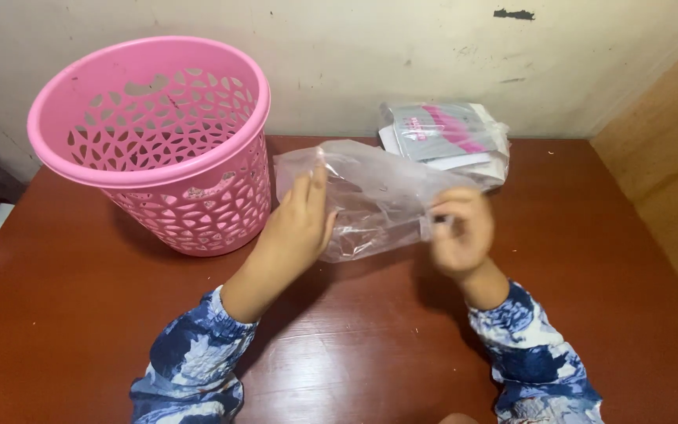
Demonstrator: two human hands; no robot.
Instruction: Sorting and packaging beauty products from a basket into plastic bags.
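From the head view, we hold a clear plastic bag (pixel 374 200) above the brown table (pixel 80 314) — left hand (pixel 296 228) gripping its left end, right hand (pixel 461 232) pinching its right edge — its long axis lying left to right, the pink basket (pixel 158 141) left of it.

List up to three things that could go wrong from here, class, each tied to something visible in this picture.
1. The clear plastic bag is thin and stretched between the left hand and right hand; a harder pull might tear it.
2. The right hand's grip is only a pinch at the bag's edge, so the slick film could slip free.
3. The pink basket stands close beside the left hand; a sideways elbow move might knock it over.
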